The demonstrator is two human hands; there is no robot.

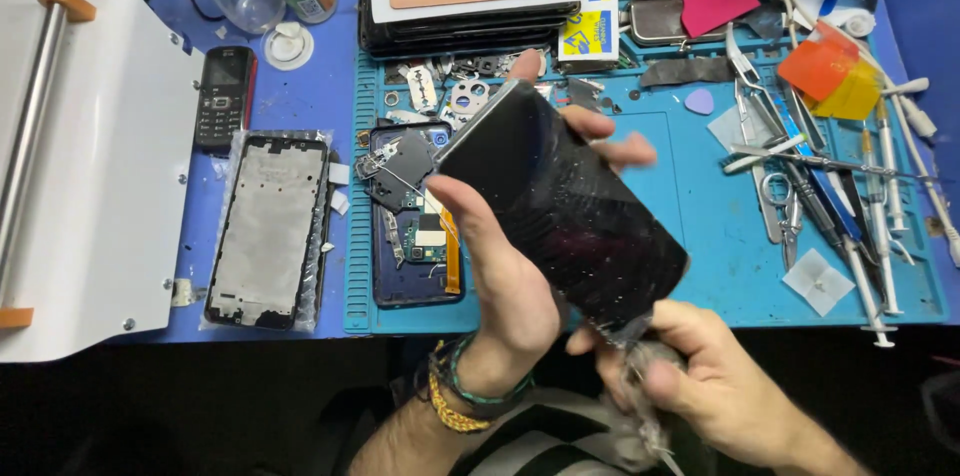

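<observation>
Blue desk (300,96), crowded from edge to edge, and above the blue work mat (710,236) a black phone screen (560,206) is held up off the surface. Left hand (505,276) grips it from the near-left side, thumb over the glass, fingertips curling round the far edge. Its long axis runs diagonally, upper left down to lower right, and that low corner points straight at the right hand (700,376), which is closest to it, pinching crinkled clear film (640,376) right at the corner. On the mat behind lies an opened phone body (415,221); a bare frame (265,231) sits left, tweezers (780,151) right.
</observation>
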